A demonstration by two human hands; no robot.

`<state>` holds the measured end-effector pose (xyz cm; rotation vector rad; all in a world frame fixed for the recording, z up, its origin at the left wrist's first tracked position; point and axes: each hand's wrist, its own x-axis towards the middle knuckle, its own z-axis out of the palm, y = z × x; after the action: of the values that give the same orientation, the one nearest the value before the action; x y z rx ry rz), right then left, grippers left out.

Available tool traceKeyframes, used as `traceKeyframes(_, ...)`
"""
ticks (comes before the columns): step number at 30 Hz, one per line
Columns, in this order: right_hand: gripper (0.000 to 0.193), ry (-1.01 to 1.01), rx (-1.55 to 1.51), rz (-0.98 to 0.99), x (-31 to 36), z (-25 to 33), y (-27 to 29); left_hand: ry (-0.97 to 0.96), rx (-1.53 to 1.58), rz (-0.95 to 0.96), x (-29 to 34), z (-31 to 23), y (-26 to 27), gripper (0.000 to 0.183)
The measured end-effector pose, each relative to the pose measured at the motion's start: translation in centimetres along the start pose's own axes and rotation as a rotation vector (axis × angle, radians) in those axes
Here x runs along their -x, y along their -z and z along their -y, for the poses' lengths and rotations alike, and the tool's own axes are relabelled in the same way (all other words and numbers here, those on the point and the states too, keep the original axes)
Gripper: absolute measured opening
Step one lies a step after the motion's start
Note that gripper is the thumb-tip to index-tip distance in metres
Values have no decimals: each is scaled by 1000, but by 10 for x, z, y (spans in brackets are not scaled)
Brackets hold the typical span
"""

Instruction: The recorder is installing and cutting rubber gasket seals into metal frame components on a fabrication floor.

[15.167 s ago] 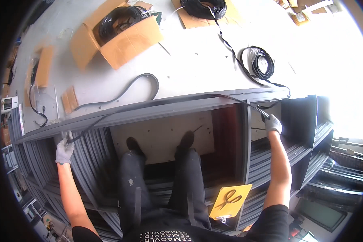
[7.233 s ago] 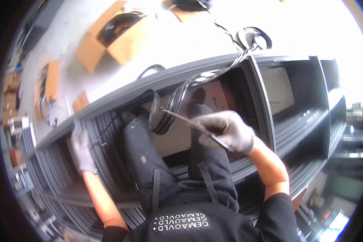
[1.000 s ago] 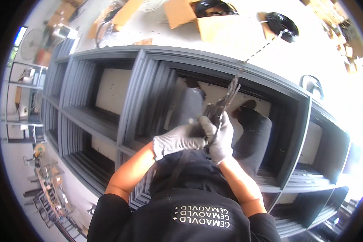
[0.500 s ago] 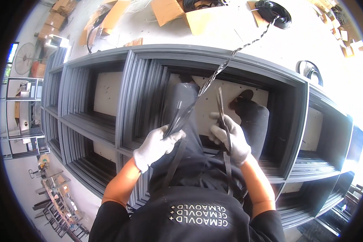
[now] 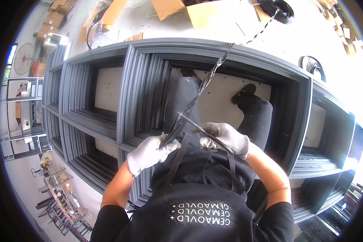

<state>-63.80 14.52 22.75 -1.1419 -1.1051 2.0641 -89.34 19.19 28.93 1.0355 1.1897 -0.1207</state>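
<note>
My left hand [image 5: 151, 153], in a white work glove, is closed on several black flexible strips [image 5: 203, 85], probably rubber sealing strip. From this hand they run twisted together up over the far edge of the grey frames [image 5: 189, 44]. My right hand [image 5: 226, 140], gloved alike, is closed on a thin dark strip-like piece [image 5: 209, 133]. It slants up and left, and its tip crosses the bundle just above my left hand. Whether this piece is a strip end or a narrow tool, I cannot tell. My legs stand inside one opening of the stacked frames.
A coil of black strip [image 5: 277, 11] lies on the floor beyond the frames, with a smaller coil [image 5: 312, 67] nearer at the right. Open cardboard boxes [image 5: 197, 15] sit at the far side. Metal racks [image 5: 24, 99] and a floor fan [image 5: 25, 59] stand at left.
My right hand has swung left and turned, so its thin piece now tilts across the bundle instead of pointing up. My left hand has dropped slightly left, and the twisted bundle hangs lower.
</note>
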Motion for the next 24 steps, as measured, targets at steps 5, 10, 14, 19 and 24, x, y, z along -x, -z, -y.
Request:
traceKeyframes(5,52,39,-59,32,-2,-6,1,59,182,281,-5,6,10,19)
traceKeyframes(10,54,57,-103,66,-3,-12,2,76,251,448,-6,4,20,24)
traceKeyframes(14,56,46,-194,154,-4,-9,6,183,495,548,-9,11,23,35)
traceKeyframes(19,55,35,-239,173,-2,-14,7,149,506,669,-16,20,28,37)
traceKeyframes(24,48,-1,-248,132,-1,-9,6,373,806,695,-28,38,35,33)
